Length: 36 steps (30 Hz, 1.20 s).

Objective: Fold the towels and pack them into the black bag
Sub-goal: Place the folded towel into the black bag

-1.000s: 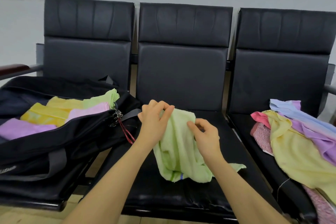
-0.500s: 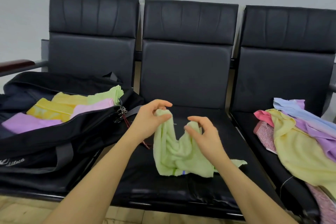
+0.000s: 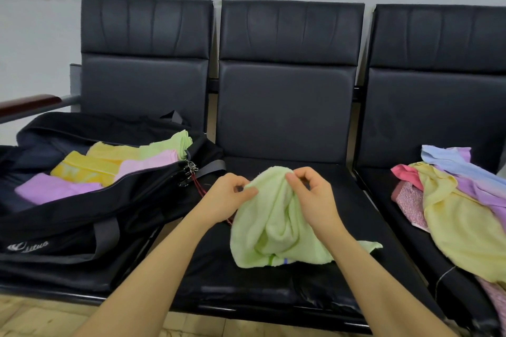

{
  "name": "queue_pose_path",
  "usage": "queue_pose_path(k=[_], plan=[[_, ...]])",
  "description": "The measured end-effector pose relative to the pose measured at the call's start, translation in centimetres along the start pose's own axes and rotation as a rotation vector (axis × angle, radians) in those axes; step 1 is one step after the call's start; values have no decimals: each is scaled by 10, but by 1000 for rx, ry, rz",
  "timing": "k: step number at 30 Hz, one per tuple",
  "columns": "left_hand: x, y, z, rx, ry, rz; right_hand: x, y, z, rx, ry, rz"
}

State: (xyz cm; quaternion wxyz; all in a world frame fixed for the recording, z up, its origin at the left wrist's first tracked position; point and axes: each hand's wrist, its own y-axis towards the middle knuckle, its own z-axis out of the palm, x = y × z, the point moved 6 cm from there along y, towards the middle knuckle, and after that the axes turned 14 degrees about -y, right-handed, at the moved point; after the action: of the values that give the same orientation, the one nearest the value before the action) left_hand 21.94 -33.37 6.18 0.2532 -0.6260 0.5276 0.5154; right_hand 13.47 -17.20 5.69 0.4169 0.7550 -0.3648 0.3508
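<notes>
- Left hand (image 3: 228,194) and right hand (image 3: 315,197) pinch the top edge of one green towel (image 3: 268,230) on the middle seat (image 3: 273,290).
- One black bag (image 3: 90,216) lies left.

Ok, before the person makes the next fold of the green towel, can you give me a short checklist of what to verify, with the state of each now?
1. Left hand pinches the green towel at its top edge: ok.
2. Right hand pinches the same edge: ok.
3. Towel spread flat for folding: not ok, it hangs bunched.
4. Middle seat bare around the towel: ok.
5. Black bag open, folded towels inside: ok.
6. Room left in the bag: cannot tell.
</notes>
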Motion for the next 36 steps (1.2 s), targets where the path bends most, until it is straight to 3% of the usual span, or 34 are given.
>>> queue_pose_path(k=[5, 13, 20, 28, 33, 36], plan=[[17, 3, -8, -102, -330, -50, -14, 4, -10, -30, -28, 81], [11, 4, -33, -603, -339, -65, -11, 1, -18, 70, -11, 127], [-18, 14, -30, -436, -496, 26, -3, -4, -46, -63, 43, 134], [-79, 43, -37, -371, -332, 118, 51, 30, -97, -279, 266, 71], [-124, 58, -57, -406, -158, 217, 97, 49, -135, -375, 206, -9], [-142, 60, -73, -523, -202, 250, 113, 53, -155, -456, 147, -37]])
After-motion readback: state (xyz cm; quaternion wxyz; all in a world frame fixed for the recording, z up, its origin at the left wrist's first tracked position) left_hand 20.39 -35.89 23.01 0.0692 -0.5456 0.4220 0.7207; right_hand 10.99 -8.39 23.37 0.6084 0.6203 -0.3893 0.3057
